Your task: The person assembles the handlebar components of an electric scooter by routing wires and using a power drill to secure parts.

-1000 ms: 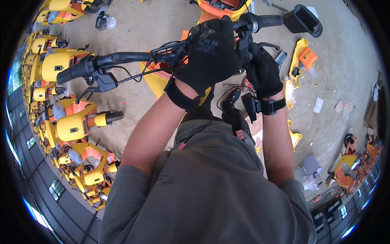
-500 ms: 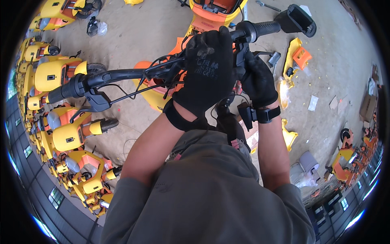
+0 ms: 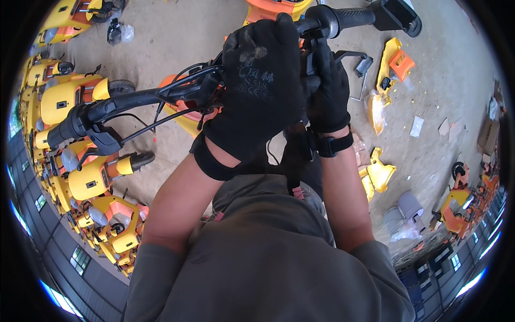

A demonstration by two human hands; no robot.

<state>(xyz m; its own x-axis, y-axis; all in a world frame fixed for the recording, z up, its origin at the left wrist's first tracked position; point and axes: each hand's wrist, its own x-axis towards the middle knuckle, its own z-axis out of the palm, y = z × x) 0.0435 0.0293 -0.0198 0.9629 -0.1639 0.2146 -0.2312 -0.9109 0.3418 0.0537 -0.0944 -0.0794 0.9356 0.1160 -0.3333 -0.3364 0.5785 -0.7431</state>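
Observation:
A black handlebar (image 3: pixel 126 103) runs across in front of me, with cables (image 3: pixel 199 68) bunched near its middle. My left hand (image 3: pixel 257 86), in a black glove with worn pale print, is closed over the bar's middle; its fingertips are out of sight. Close beside it, my gloved right hand (image 3: pixel 327 88) is at the fittings by the right grip (image 3: pixel 355 18), fingers pointing upward and drawn together. What they pinch is hidden. A right brake lever (image 3: pixel 351 55) juts past that hand. On the left end are another grip (image 3: pixel 65 132) and brake lever (image 3: pixel 92 151).
Rows of yellow and orange scooters (image 3: pixel 64 104) line the left side. Yellow body panels (image 3: pixel 382 170), an orange piece (image 3: pixel 401 65) and a paper sheet (image 3: pixel 416 126) lie on the floor at right. A black mirror-shaped part (image 3: pixel 397 17) sits beyond the right grip.
The handlebar and both hands have shifted leftward and up in the picture. My right hand has turned, its fingers now pointing more upward and lying nearer my left hand.

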